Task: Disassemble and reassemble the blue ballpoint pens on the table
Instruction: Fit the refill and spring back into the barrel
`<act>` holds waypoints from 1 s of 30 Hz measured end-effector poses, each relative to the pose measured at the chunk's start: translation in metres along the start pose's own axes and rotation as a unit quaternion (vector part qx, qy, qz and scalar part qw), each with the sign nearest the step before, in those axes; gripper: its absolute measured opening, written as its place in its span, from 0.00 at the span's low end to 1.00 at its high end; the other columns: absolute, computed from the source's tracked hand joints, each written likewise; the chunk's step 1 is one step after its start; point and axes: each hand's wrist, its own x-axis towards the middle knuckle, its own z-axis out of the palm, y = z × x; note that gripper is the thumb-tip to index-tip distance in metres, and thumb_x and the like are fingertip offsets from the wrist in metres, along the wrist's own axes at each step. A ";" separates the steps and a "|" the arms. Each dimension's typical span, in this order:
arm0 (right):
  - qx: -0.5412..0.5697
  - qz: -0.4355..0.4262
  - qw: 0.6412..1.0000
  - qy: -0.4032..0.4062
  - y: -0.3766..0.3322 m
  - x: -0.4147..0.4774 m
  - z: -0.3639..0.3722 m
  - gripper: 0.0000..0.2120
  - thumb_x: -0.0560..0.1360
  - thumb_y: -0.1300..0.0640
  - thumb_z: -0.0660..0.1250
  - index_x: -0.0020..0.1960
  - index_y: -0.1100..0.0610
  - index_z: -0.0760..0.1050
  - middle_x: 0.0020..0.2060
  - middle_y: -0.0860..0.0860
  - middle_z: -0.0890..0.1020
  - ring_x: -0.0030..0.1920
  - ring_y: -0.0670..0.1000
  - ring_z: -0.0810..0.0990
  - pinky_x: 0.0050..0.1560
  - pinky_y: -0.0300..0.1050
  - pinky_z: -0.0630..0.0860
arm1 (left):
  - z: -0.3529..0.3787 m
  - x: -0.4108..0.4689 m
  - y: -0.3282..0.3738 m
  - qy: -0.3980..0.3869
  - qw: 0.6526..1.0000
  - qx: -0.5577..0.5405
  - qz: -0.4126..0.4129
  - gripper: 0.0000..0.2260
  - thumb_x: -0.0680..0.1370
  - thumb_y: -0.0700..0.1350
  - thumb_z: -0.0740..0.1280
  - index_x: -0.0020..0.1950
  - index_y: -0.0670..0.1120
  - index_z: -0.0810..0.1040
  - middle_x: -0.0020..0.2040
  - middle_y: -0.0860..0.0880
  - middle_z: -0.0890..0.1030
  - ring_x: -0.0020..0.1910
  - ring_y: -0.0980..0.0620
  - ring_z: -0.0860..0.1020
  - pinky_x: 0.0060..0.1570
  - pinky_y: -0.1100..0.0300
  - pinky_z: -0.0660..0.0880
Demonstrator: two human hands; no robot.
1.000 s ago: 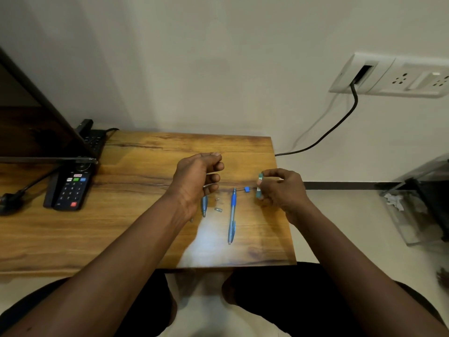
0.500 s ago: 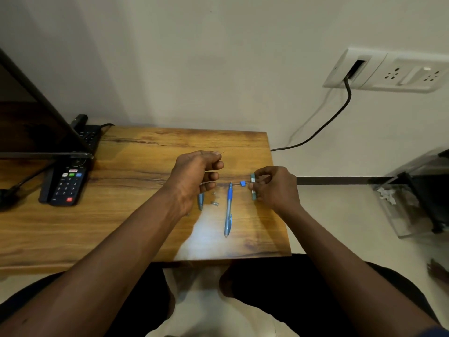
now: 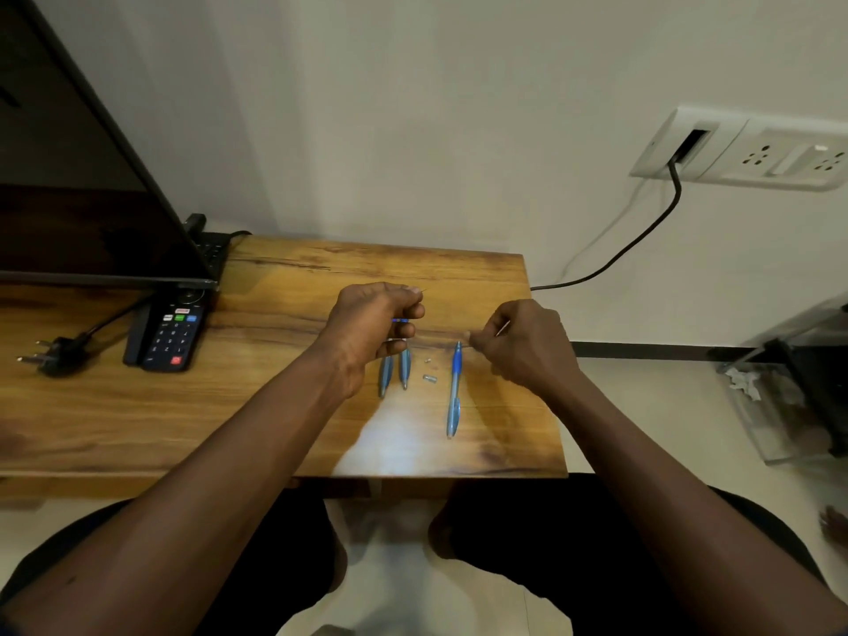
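Whole pen [image 3: 452,392]: blue, assembled, lying flat on the surface [image 3: 275,406], pointing near-to-far, its far end just beside the right grip [image 3: 523,346].
Barrel pieces: left piece [image 3: 384,377] and right piece [image 3: 404,370], translucent blue, side by side, tapered ends toward the near edge.
Small parts: two tiny pale bits [image 3: 429,379] between the barrel pieces and the whole pen.
Held parts: short blue piece [image 3: 400,320] pinched in the left grip [image 3: 371,328]; thin rod [image 3: 502,328] pinched in the right grip.
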 end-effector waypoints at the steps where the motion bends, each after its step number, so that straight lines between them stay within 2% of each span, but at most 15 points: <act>1: -0.010 0.015 0.999 -0.032 -0.004 -0.002 0.003 0.14 0.75 0.45 0.75 0.44 0.55 0.77 0.38 0.53 0.84 0.39 0.53 0.85 0.43 0.51 0.84 | -0.001 0.000 0.001 0.005 1.000 0.005 0.003 0.06 0.82 0.46 0.70 0.54 0.44 0.84 0.43 0.50 0.85 0.38 0.53 0.79 0.40 0.58 0.78; 3: -0.028 0.040 0.996 -0.078 -0.007 -0.005 0.012 0.16 0.75 0.44 0.74 0.47 0.56 0.76 0.38 0.53 0.85 0.37 0.53 0.86 0.44 0.54 0.85 | -0.005 -0.002 0.002 0.012 1.000 0.011 0.007 0.07 0.82 0.45 0.71 0.54 0.44 0.84 0.44 0.49 0.86 0.38 0.53 0.79 0.41 0.57 0.78; 7: -0.016 0.073 0.990 -0.119 -0.005 -0.008 0.025 0.16 0.75 0.46 0.75 0.51 0.57 0.75 0.37 0.52 0.86 0.33 0.50 0.86 0.43 0.52 0.86 | -0.011 -0.010 0.006 0.013 1.000 0.008 0.012 0.07 0.82 0.45 0.70 0.55 0.43 0.84 0.44 0.49 0.85 0.38 0.53 0.79 0.40 0.58 0.77; 11: -0.085 0.056 0.989 -0.111 -0.004 -0.015 0.038 0.20 0.71 0.47 0.78 0.52 0.55 0.72 0.42 0.51 0.83 0.40 0.51 0.85 0.46 0.50 0.85 | -0.013 -0.018 0.012 0.010 1.000 0.014 0.016 0.07 0.82 0.45 0.70 0.56 0.43 0.84 0.44 0.49 0.85 0.39 0.52 0.79 0.41 0.57 0.77; 17: -0.069 0.034 0.992 -0.103 -0.010 -0.022 0.037 0.21 0.71 0.55 0.77 0.57 0.54 0.68 0.45 0.51 0.78 0.46 0.53 0.83 0.47 0.52 0.84 | -0.014 -0.027 0.015 -0.006 0.999 0.039 0.027 0.05 0.82 0.43 0.70 0.54 0.43 0.84 0.46 0.47 0.86 0.39 0.52 0.80 0.42 0.56 0.78; 19: -0.081 0.008 0.993 -0.082 -0.014 -0.024 0.034 0.19 0.72 0.55 0.75 0.57 0.53 0.69 0.43 0.50 0.77 0.45 0.54 0.82 0.47 0.54 0.84 | -0.016 -0.030 0.016 -0.008 0.999 0.036 0.028 0.05 0.82 0.43 0.69 0.54 0.42 0.83 0.46 0.45 0.87 0.40 0.51 0.81 0.43 0.56 0.79; 22: -0.099 -0.033 0.994 -0.032 -0.029 -0.022 0.018 0.08 0.75 0.53 0.70 0.53 0.54 0.78 0.41 0.49 0.80 0.43 0.52 0.81 0.43 0.48 0.81 | -0.019 -0.033 0.018 0.005 0.998 0.032 0.047 0.05 0.83 0.42 0.69 0.53 0.41 0.84 0.48 0.42 0.88 0.43 0.49 0.85 0.47 0.54 0.82; 24: -0.008 -0.023 1.000 -0.010 -0.044 -0.019 0.004 0.06 0.76 0.54 0.69 0.48 0.55 0.82 0.39 0.50 0.83 0.40 0.51 0.83 0.41 0.48 0.82 | -0.021 -0.036 0.022 0.019 0.997 0.022 0.074 0.05 0.82 0.41 0.69 0.52 0.40 0.84 0.48 0.42 0.88 0.44 0.48 0.87 0.48 0.55 0.84; 26: 0.193 0.042 0.980 -0.020 -0.062 -0.016 -0.010 0.05 0.77 0.57 0.69 0.47 0.58 0.82 0.39 0.54 0.85 0.37 0.53 0.85 0.39 0.49 0.85 | -0.022 -0.039 0.027 0.033 0.993 0.014 0.108 0.05 0.82 0.41 0.69 0.52 0.40 0.83 0.47 0.43 0.88 0.46 0.48 0.88 0.47 0.56 0.84; 28: 0.395 0.117 0.909 -0.061 -0.081 -0.015 -0.021 0.06 0.78 0.61 0.68 0.50 0.63 0.81 0.41 0.59 0.83 0.36 0.57 0.85 0.40 0.49 0.85 | -0.021 -0.042 0.034 0.045 0.989 -0.002 0.139 0.05 0.82 0.40 0.70 0.51 0.40 0.83 0.47 0.44 0.89 0.47 0.48 0.88 0.50 0.54 0.84; 30: 0.521 0.165 0.832 -0.099 -0.095 -0.014 -0.027 0.06 0.78 0.63 0.67 0.52 0.66 0.79 0.40 0.59 0.80 0.36 0.57 0.84 0.41 0.49 0.85 | -0.019 -0.043 0.042 0.055 0.984 -0.012 0.171 0.03 0.81 0.39 0.70 0.50 0.40 0.82 0.47 0.44 0.89 0.48 0.47 0.88 0.51 0.52 0.84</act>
